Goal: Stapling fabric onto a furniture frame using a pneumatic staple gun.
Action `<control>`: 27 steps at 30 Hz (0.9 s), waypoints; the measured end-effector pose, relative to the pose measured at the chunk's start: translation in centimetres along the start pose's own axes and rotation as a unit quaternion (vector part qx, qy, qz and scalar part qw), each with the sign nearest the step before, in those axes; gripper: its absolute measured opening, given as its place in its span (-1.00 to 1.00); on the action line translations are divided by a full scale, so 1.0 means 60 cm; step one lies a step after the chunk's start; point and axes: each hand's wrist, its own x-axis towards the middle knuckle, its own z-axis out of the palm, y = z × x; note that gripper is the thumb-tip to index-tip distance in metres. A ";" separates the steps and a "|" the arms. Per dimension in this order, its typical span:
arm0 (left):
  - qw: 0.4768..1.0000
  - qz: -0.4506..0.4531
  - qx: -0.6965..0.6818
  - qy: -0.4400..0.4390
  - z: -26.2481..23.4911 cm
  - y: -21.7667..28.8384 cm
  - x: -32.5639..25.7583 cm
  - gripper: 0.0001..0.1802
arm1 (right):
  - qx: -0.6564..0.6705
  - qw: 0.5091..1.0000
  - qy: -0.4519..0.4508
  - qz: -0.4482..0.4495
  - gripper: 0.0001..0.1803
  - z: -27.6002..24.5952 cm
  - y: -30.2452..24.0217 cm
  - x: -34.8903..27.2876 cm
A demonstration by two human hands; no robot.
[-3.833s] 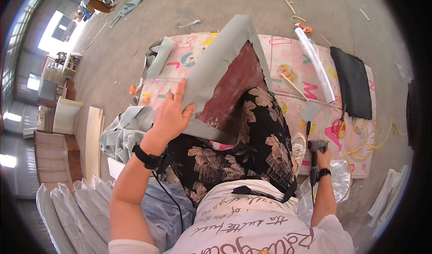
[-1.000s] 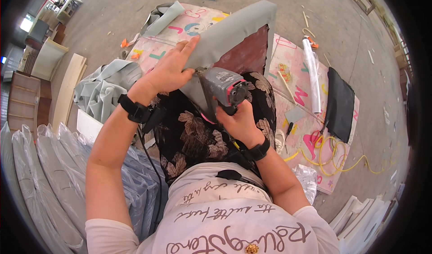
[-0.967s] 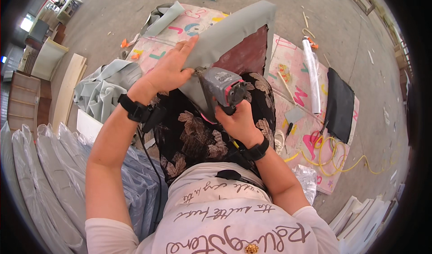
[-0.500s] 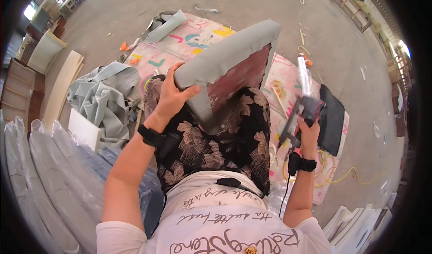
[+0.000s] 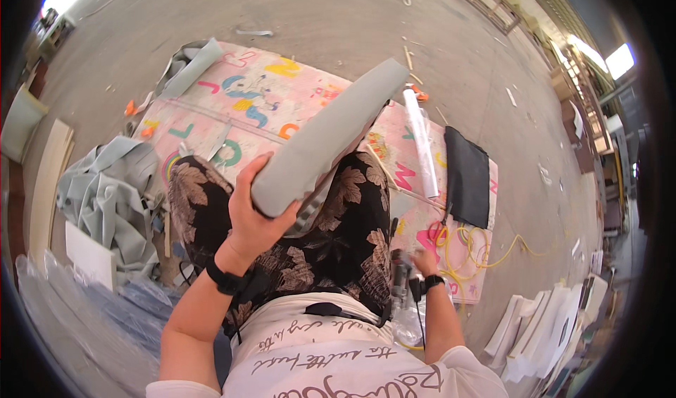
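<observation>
- A heap of grey fabric (image 5: 105, 194) lies on the floor at the far left, beside pale boards (image 5: 46, 187); it is loose and close to the legs, so a foot could catch in it.
- The left hand (image 5: 253, 215) is closed around the near end of a long grey upholstered cushion panel (image 5: 331, 134), thumb on one side and fingers wrapped over the edge. The panel rises at a slant above the lap, over the dark floral trousers (image 5: 331, 236), and nothing else appears to support it. Held at one end only, it could tip or twist out of the grasp.
- The right hand (image 5: 424, 263) is low beside the right hip, touching a dark power tool (image 5: 401, 282); I cannot tell whether the fingers are closed on it. A tool picked up blind could be fumbled.
- Yellow cable (image 5: 472, 246) loops over the colourful play mat (image 5: 282, 109) just beside that hand; it could snag the tool or wrist.
- A clear plastic roll (image 5: 421, 141) and a black sheet (image 5: 468, 176) lie beyond, and the roll could be knocked rolling if the panel swings.
</observation>
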 end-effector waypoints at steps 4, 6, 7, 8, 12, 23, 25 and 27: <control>0.997 0.070 0.034 -0.028 0.029 0.020 -0.025 -0.17 | 0.510 0.851 0.095 -0.083 -0.70 -0.268 -0.273 0.036; 0.990 0.121 0.036 -0.062 0.051 0.032 -0.036 -0.13 | 0.560 0.776 -0.028 -0.288 -0.58 -0.363 -0.324 0.059; 0.990 0.119 0.027 -0.066 0.058 0.037 -0.044 -0.13 | 0.544 0.789 -0.082 -0.273 -0.54 -0.412 -0.385 0.043; 0.986 0.143 0.023 -0.085 0.066 0.043 -0.049 -0.12 | 0.633 0.742 -0.127 -0.181 -0.49 -0.430 -0.425 0.035; 0.970 0.173 -0.024 -0.167 0.075 0.053 -0.063 -0.10 | 0.569 0.806 -0.117 -0.114 -0.26 -0.441 -0.497 0.039; 0.800 0.394 -0.062 -0.447 0.136 0.050 -0.067 -0.55 | 0.521 0.792 -0.297 -0.116 -0.15 -0.445 -0.519 0.056; 0.807 0.383 -0.154 -0.421 0.145 0.052 -0.080 -0.80 | 0.493 0.821 -0.279 -0.069 -0.15 -0.431 -0.505 0.016; 0.772 0.348 -0.205 -0.491 0.155 0.043 -0.079 -0.89 | 0.505 0.801 -0.319 -0.026 -0.15 -0.439 -0.471 -0.019</control>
